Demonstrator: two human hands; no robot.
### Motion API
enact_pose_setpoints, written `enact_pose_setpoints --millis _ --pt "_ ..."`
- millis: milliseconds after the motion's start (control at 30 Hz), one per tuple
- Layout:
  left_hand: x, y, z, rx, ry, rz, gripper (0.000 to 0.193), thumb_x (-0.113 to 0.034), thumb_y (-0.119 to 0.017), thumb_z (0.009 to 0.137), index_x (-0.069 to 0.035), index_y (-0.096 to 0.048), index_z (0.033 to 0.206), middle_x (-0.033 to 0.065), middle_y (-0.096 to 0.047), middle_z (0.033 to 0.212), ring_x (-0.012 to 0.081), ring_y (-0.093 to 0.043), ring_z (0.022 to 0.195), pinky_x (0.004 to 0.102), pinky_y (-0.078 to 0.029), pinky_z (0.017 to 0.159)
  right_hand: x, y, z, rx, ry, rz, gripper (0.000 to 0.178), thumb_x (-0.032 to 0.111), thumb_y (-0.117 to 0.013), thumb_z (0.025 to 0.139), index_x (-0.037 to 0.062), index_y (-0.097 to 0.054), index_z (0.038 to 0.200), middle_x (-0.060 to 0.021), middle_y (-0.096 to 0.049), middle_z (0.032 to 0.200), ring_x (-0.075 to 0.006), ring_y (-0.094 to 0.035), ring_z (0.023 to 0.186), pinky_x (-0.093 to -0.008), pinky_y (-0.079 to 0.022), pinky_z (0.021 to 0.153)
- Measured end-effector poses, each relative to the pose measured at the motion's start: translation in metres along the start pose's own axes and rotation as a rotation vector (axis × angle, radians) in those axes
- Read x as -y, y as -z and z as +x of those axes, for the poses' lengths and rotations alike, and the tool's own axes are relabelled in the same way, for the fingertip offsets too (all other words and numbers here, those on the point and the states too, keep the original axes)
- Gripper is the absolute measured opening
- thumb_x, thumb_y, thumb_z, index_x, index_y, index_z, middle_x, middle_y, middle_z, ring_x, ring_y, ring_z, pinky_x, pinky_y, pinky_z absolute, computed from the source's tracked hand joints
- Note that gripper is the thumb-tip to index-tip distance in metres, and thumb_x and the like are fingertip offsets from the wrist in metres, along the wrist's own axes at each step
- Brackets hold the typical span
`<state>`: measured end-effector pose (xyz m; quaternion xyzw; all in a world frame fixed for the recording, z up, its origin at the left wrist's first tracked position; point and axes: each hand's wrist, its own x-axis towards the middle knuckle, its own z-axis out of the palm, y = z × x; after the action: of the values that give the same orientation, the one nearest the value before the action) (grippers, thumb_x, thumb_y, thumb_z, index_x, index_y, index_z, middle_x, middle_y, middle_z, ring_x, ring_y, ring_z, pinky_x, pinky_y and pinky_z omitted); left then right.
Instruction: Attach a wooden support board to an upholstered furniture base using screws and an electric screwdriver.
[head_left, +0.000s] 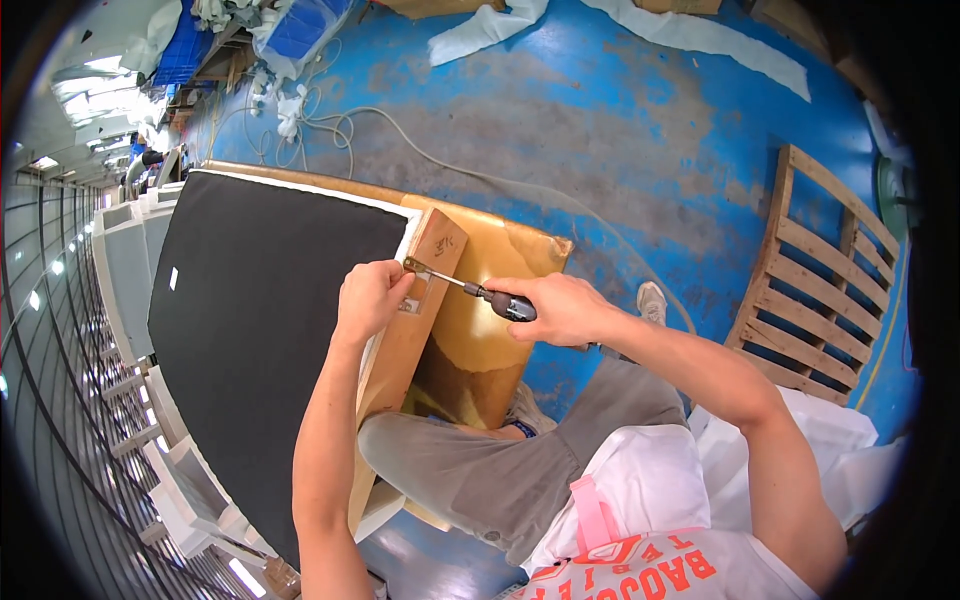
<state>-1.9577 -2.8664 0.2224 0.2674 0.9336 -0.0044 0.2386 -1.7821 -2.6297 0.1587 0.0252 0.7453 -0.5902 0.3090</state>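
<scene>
On a wooden frame [398, 345], metal fitting [417, 265] at pinching left hand [368, 293]'s fingertips, screwdriver [514, 306] gripped in right hand [562, 308], shaft reaching fitting

Screwdriver handle [514, 306] is black; rail [400, 350] tan; floor [640, 130] grey-blotched blue.

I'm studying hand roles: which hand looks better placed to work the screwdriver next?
Probably the right hand: it grips the screwdriver, whose shaft points toward the wooden frame. The left hand is by the shaft's far end, seemingly better placed to steady the small brass-coloured piece.
</scene>
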Motion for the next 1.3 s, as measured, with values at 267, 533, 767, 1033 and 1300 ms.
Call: enact_pose_setpoints --millis 267,533,767,1033,1300 --pt "-0.004 0.0 -0.002 0.01 0.041 0.002 0.032 -0.022 -0.071 0.089 -0.001 -0.058 0.068 0.0164 -0.06 0.062 0.0384 -0.06 0.061 0.044 -0.046 0.056 0.003 0.001 0.005 -0.042 0.065 -0.066 0.066 0.029 -0.067 0.081 0.0241 -0.053 0.145 -0.0119 -0.071 0.095 -0.0318 -0.069 0.088 -0.0457 -0.053 0.075" --pt "0.004 -0.002 -0.002 -0.019 0.011 -0.017 0.031 -0.021 -0.071 0.089 0.001 -0.059 0.069 0.0146 -0.056 0.058 0.0303 -0.055 0.053 0.0391 -0.043 0.053 0.006 -0.002 0.012 -0.055 0.102 -0.108 0.066 0.028 -0.066 0.081 0.0229 -0.052 0.146 -0.0118 -0.07 0.093 -0.0322 -0.069 0.086 -0.0469 -0.052 0.073" --pt "0.0 -0.001 -0.002 -0.021 0.013 -0.011 0.033 -0.021 -0.07 0.089 0.0 -0.058 0.068 0.0145 -0.055 0.058 0.0315 -0.054 0.054 0.0398 -0.043 0.054 0.007 -0.005 0.015 -0.077 0.131 -0.133 0.066 0.027 -0.066 0.082 0.0214 -0.051 0.146 -0.0121 -0.07 0.089 -0.0324 -0.068 0.084 -0.0467 -0.052 0.071" --pt "-0.001 -0.006 -0.005 -0.055 0.024 -0.012 0.033 -0.02 -0.07 0.09 0.0 -0.056 0.068 0.0159 -0.055 0.059 0.0339 -0.053 0.055 0.0408 -0.043 0.054 0.007 -0.008 0.015 -0.079 0.127 -0.161 0.068 0.028 -0.066 0.082 0.0206 -0.05 0.147 -0.0126 -0.069 0.089 -0.0326 -0.068 0.083 -0.0467 -0.052 0.072" --pt "0.032 0.017 -0.072 -0.412 0.501 -1.03 0.046 -0.031 -0.065 0.101 -0.015 -0.041 0.066 -0.0088 -0.033 0.057 0.0029 -0.03 0.049 0.0275 -0.024 0.042 0.013 -0.006 0.014 -0.066 0.087 -0.101 0.068 0.026 -0.067 0.081 0.0213 -0.051 0.146 -0.013 -0.071 0.092 -0.0326 -0.069 0.087 -0.0461 -0.054 0.075"
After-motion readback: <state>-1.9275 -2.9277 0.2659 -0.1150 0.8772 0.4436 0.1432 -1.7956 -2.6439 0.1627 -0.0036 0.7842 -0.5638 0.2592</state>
